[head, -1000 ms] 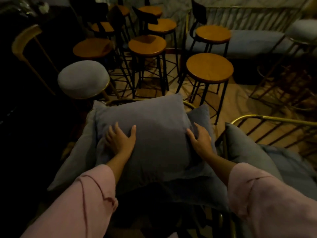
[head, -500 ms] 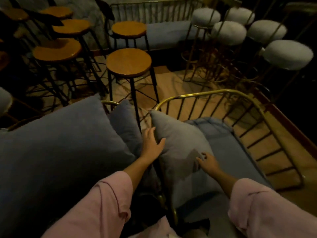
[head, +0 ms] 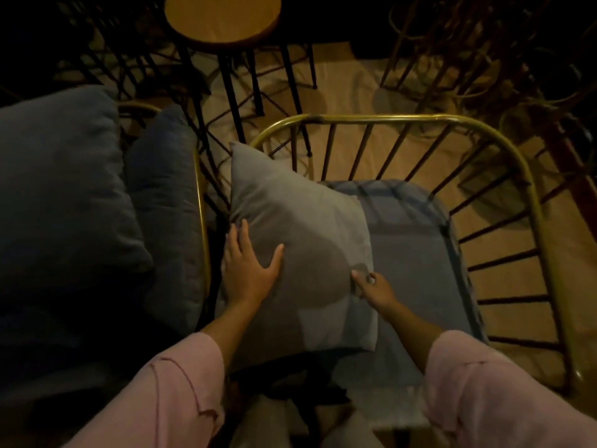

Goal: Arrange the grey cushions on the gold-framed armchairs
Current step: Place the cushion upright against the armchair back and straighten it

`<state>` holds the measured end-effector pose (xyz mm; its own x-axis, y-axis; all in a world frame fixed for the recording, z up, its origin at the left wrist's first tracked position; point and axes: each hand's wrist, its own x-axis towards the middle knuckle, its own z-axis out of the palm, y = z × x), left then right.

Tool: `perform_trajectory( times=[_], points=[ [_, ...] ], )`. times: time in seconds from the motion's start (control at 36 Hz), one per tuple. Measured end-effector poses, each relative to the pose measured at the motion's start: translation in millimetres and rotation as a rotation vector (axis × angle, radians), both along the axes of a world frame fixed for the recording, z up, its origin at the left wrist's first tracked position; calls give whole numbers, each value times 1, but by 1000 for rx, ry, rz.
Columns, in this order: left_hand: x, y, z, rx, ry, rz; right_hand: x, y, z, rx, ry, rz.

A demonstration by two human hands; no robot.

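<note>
- The gold-framed armchair with dark spindles (head: 403,119) fills the right half of the view, a flat blue-grey seat pad (head: 416,253) lying on it.
- A second gold-framed armchair (head: 202,202) stands just beside it on the left, carrying a large dark grey cushion (head: 61,189).
- The square grey cushion (head: 300,240) lies tilted over the seat pad's left part.
- The left hand (head: 248,270) rests flat on its left side, fingers spread, grip unclosed.
- The right hand (head: 374,287) pinches its right edge.

place: café or bar storage | wooden stool (head: 223,19) | gold-framed armchairs (head: 381,119)
</note>
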<state>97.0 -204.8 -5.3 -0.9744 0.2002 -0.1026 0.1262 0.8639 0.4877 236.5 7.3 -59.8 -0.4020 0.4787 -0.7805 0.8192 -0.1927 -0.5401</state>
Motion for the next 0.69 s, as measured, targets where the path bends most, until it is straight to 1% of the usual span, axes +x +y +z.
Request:
perform_trajectory(
  times=[0.06, 0.14, 0.19, 0.28, 0.42, 0.5, 0.56, 0.69],
  points=[
    [-3, -2, -6, 5, 18, -3, -1, 10, -23, -18, 30, -42],
    [-6, -1, -13, 32, 55, -3, 5, 29, -87, -46, 96, -92],
    [-7, -1, -18, 37, 84, 6, 8, 33, -106, -104, 111, -152],
    [-7, 0, -24, 64, 123, 12, -7, 24, -76, -140, 79, -242],
    [-5, 2, -27, 98, 177, 35, -8, 25, -90, -173, 108, -342],
    [-3, 6, -23, 142, 194, 44, -2, 30, -86, -164, 149, -312],
    [-4, 8, -18, 202, 201, 59, 1, 33, -74, -123, 166, -307],
    [2, 11, -20, 446, 155, 99, 26, 61, -39, 5, 227, -345]
  ],
)
